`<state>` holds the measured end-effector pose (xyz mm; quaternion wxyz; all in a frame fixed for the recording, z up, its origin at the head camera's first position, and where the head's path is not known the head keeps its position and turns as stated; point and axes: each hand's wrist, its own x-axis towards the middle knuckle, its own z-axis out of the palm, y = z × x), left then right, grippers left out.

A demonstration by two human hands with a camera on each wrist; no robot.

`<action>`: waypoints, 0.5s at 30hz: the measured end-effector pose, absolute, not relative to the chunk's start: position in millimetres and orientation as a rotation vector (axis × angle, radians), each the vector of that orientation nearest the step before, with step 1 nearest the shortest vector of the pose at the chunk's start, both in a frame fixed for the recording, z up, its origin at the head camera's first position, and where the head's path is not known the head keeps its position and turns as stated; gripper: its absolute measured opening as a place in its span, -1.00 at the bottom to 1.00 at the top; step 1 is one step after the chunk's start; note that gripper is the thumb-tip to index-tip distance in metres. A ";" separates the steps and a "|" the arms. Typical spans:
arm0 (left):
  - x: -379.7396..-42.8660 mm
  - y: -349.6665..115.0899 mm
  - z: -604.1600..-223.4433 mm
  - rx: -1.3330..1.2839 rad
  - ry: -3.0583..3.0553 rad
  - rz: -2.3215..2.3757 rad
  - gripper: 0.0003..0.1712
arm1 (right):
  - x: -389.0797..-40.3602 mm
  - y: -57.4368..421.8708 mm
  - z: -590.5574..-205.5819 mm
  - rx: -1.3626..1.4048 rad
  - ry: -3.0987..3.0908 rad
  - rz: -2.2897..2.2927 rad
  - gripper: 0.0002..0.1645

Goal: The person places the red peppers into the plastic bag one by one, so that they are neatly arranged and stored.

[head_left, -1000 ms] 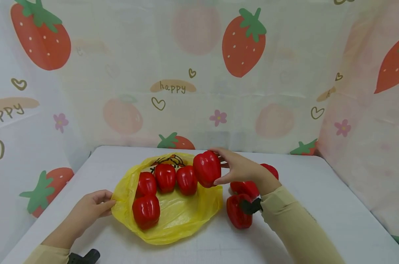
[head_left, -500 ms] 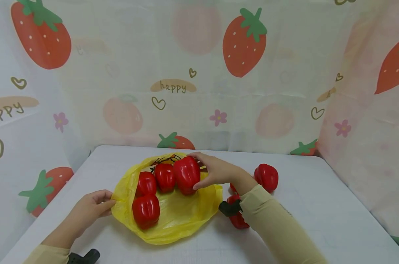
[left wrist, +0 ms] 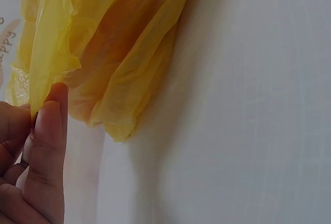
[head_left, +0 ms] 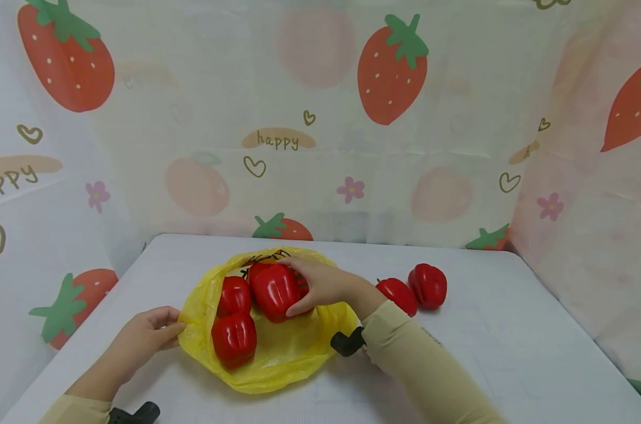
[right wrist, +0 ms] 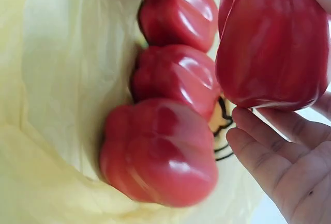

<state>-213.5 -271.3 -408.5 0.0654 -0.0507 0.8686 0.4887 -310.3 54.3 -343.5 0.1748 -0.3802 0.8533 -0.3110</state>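
A yellow plastic bag [head_left: 283, 359] lies on the table with its mouth spread wide. My left hand [head_left: 142, 338] pinches the left edge of the bag between thumb and fingers, as the left wrist view shows on the bag film [left wrist: 51, 53]. Over the bag's mouth, my right hand [head_left: 328, 285] grips a red bell pepper [head_left: 274, 292] between thumb and fingertips. Several other red bell peppers [head_left: 234, 340] rest inside the bag in a curved row; the held one partly covers two of them. From the right wrist, the held pepper [right wrist: 274, 48] appears above the row [right wrist: 160, 154].
Two more red bell peppers, one [head_left: 428, 286] farther right and one [head_left: 398, 296] beside it, lie on the white table [head_left: 511, 341] right of the bag. The right forearm hides part of that area. A strawberry-print curtain [head_left: 320, 194] stands behind the table.
My right hand has carried the bell pepper left, from the bag's right rim to above its middle. Peppers on the right came into view as the arm shifted. The left hand stays put.
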 end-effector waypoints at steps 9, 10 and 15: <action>-213.4 -272.0 -409.4 -0.159 2.614 1.480 -0.57 | -306.6 41.0 -354.7 -1.022 2.383 -0.805 0.07; -213.5 -272.0 -409.7 -0.159 2.613 1.483 -0.57 | -306.8 40.3 -355.8 -1.022 2.378 -0.803 0.06; -214.0 -272.3 -410.6 -0.160 2.618 1.476 -0.56 | -309.5 38.0 -358.8 -1.022 2.390 -0.767 0.06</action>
